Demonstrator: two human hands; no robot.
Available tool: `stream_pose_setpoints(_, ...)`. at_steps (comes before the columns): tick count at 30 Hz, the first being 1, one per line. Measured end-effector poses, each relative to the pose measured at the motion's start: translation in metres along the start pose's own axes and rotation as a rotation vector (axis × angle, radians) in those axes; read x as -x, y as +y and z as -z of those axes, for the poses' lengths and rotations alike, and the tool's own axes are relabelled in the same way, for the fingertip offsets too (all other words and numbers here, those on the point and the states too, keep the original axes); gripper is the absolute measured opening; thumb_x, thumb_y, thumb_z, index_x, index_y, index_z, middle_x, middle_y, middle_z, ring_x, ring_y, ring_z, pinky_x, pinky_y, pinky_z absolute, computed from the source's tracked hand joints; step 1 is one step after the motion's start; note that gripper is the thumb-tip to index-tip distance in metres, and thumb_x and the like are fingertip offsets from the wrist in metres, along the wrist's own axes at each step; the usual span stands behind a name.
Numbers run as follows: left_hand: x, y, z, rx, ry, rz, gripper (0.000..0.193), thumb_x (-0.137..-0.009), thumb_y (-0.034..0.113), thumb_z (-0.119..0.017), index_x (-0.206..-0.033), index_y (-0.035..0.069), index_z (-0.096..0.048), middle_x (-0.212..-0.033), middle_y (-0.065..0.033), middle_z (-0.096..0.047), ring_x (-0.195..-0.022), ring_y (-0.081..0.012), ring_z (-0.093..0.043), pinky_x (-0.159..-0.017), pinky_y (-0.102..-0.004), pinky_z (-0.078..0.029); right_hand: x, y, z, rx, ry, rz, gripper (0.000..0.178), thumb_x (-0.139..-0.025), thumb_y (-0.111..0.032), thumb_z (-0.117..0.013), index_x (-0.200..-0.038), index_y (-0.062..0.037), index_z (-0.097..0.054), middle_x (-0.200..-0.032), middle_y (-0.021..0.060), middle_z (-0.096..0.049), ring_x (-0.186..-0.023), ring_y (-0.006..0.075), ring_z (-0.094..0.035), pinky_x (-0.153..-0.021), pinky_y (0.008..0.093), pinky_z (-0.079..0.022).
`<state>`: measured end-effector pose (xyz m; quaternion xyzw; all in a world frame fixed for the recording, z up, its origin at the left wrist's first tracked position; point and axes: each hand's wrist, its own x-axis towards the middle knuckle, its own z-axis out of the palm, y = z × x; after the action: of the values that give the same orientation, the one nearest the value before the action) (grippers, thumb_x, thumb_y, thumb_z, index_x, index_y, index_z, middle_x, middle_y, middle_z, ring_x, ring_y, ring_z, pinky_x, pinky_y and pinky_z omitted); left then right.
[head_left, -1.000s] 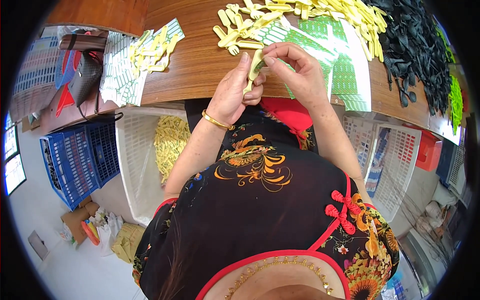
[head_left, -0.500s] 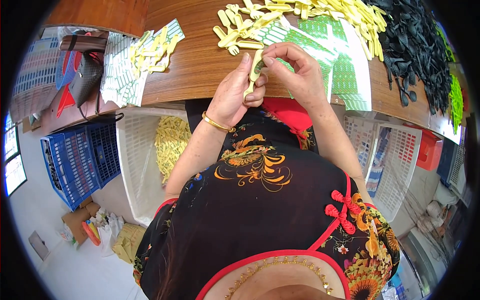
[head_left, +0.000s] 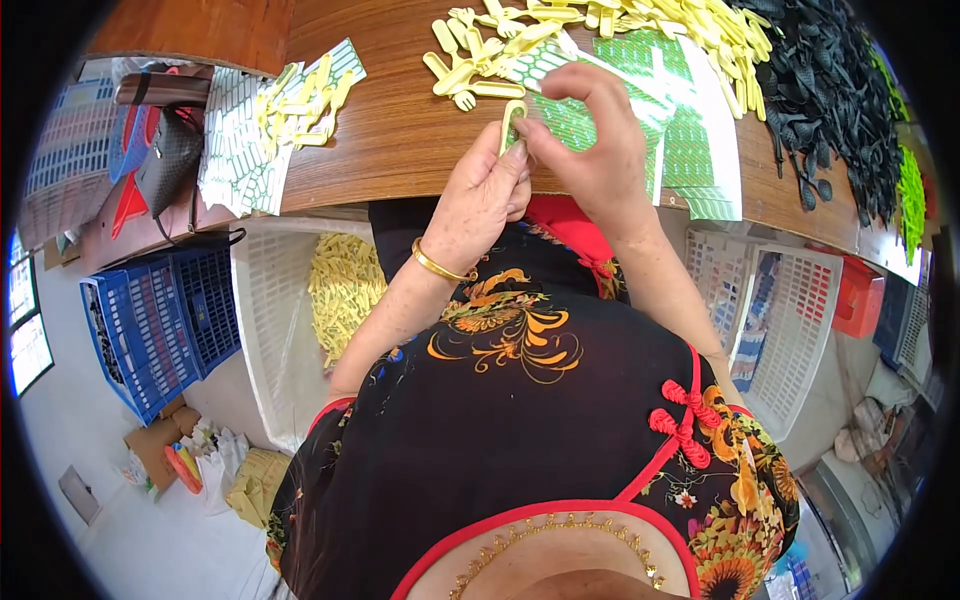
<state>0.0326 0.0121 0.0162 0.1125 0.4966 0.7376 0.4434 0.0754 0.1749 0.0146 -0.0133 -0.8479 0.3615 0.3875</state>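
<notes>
yellow plastic, seemingly light, stiff and perhaps slick, the small piece [head_left: 508, 108] was pinched in the left grip [head_left: 487, 188] over the near edge of the tabletop [head_left: 390, 135], best held by its sides, while the right grip [head_left: 598, 165] was spread, thumb against its face.

Smooth plastic, glossy wood grain

The held piece [head_left: 511, 105] looks like smooth yellow plastic; the black utensils [head_left: 825, 110], plastic too, appear textured; the tabletop [head_left: 395, 125] is glossy wood grain; the green sheets [head_left: 703, 150] shine like coated paper; the bracelet [head_left: 437, 266] is polished gold-toned metal; the blouse [head_left: 480, 430], matt cloth; the white crate [head_left: 262, 330], dull plastic.
</notes>
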Motion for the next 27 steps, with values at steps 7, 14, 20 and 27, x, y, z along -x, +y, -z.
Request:
stream_pose_setpoints(7,0.003,0.011,0.011,-0.237,0.1,-0.109,0.03,-0.109,0.015,-0.047,-0.137,0.006,-0.052,-0.084,0.0046,-0.049,-0.065,-0.0036,-0.047,-0.059,-0.019,-0.04,0.013,0.036,0.004,-0.236,-0.173,-0.382,0.027,-0.088,-0.01,-0.071,-0.114,-0.0051,-0.066,-0.114,0.009,-0.069,-0.102,0.0227,-0.068,-0.092,0.0364,-0.053)
stream_pose_setpoints(14,-0.005,0.05,0.146,-1.543,1.101,-0.709,0.064,-0.092,0.017,-0.07,-0.146,-0.004,-0.041,-0.14,-0.0316,-0.045,-0.132,-0.0434,-0.042,-0.113,-0.0487,-0.033,0.042,0.069,0.037,0.408,-0.284,-0.158,0.045,-0.086,-0.024,-0.078,-0.127,-0.0131,-0.066,-0.131,0.0074,-0.063,-0.13,0.0308,-0.052,-0.112,0.0501,-0.036)
stream_pose_setpoints(20,-0.032,-0.011,0.065,-0.635,0.184,-0.199,0.03,-0.1,0.022,-0.065,-0.125,0.004,-0.066,-0.106,-0.0076,-0.072,-0.102,-0.0149,-0.066,-0.09,-0.0301,-0.052,0.063,0.07,0.035,0.601,-0.392,-0.154,0.055,-0.088,-0.041,-0.075,-0.137,-0.0184,-0.062,-0.145,0.0046,-0.055,-0.142,0.0327,-0.04,-0.118,0.0624,-0.02)
stream_pose_setpoints(27,-0.055,-0.047,0.04,-0.808,0.048,-0.193,0.04,-0.103,0.018,-0.061,-0.138,0.002,-0.057,-0.13,-0.006,-0.057,-0.104,-0.0128,-0.062,-0.088,-0.0265,-0.053,0.069,0.061,0.043,0.566,-0.356,-0.158,0.044,-0.086,-0.032,-0.077,-0.127,-0.0201,-0.066,-0.129,0.0016,-0.064,-0.132,0.0257,-0.051,-0.118,0.0641,-0.018)
